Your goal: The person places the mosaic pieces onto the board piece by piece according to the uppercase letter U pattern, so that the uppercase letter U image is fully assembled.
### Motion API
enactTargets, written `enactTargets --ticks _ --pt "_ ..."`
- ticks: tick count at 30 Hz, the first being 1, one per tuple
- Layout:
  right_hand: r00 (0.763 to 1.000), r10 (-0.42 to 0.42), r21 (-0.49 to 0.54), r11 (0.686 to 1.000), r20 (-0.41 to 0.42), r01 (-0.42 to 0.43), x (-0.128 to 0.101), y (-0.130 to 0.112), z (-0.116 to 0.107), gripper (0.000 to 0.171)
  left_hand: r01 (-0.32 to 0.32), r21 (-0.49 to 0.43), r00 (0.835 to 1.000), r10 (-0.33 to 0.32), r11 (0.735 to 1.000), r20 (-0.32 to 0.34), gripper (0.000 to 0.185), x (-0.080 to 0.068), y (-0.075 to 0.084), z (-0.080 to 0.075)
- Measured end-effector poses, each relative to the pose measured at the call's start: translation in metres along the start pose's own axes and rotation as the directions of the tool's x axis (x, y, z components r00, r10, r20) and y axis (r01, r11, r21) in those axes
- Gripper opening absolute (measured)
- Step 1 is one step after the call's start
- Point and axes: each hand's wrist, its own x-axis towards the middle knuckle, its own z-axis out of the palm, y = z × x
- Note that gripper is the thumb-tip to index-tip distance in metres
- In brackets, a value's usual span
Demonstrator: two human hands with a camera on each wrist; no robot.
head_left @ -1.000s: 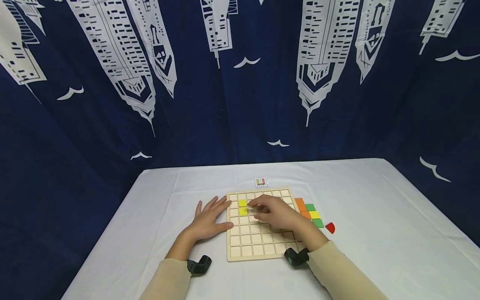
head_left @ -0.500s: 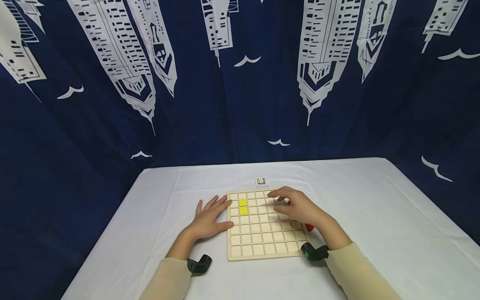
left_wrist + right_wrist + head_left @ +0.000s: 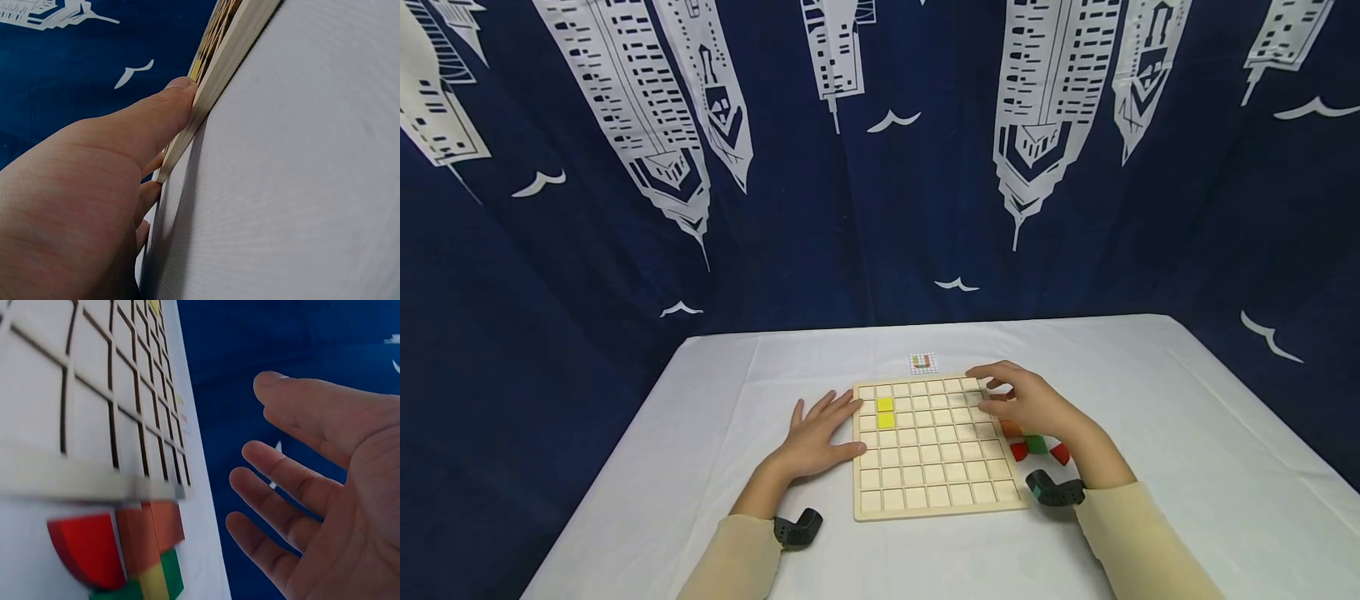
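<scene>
My left hand [image 3: 815, 443] rests at the left edge of a wooden grid board [image 3: 928, 467], fingers spread. In the left wrist view its thumb [image 3: 159, 112] touches the board's side. Two yellow square tiles [image 3: 886, 405] sit one below the other in grid cells near the board's upper left. Over the board's far right corner is my right hand [image 3: 1033, 404], fingers loosely bent and holding nothing. Just beyond the right edge lie an orange tile [image 3: 1011, 428], a green tile [image 3: 1036, 445] and a red rounded piece [image 3: 90, 550], partly hidden by that hand in the head view.
Behind the board lies a small card [image 3: 923, 363] printed with a coloured U on a grid. Another red piece [image 3: 1060, 453] lies at the far right of the tiles. A white cloth [image 3: 1210, 467] covers the table; a dark blue curtain [image 3: 865, 208] hangs behind.
My right hand has moved right, away from the yellow tiles, across the board to its right edge by the loose pieces. The left hand has stayed in place.
</scene>
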Motion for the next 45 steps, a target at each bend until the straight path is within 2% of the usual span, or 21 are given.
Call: enactTargets --ticks 17,23,30,39,45 --pt "0.988 0.153 -0.004 0.988 0.014 -0.153 -0.014 0.040 -0.023 0.054 0.006 0.004 1.000 -0.006 1.000 0.003 0.074 0.001 0.000 0.001" --pt "0.976 0.214 -0.034 0.977 0.028 -0.213 -0.018 0.053 -0.025 0.059 0.013 -0.001 1.000 -0.013 1.000 0.013 0.074 0.000 0.000 0.001" --pt "0.957 0.284 -0.067 0.958 0.058 -0.280 -0.018 0.062 -0.025 0.059 0.002 -0.001 1.000 -0.002 1.000 0.001 0.073 0.000 0.001 0.001" --pt "0.953 0.281 -0.097 0.958 0.114 -0.270 -0.023 0.065 -0.027 0.061 0.002 -0.003 1.000 -0.002 1.000 0.000 0.072 -0.001 0.002 0.000" --pt "0.959 0.262 -0.106 0.962 0.106 -0.251 -0.023 0.069 -0.025 0.057 0.006 -0.003 1.000 -0.006 1.000 0.001 0.072 -0.001 0.003 -0.001"
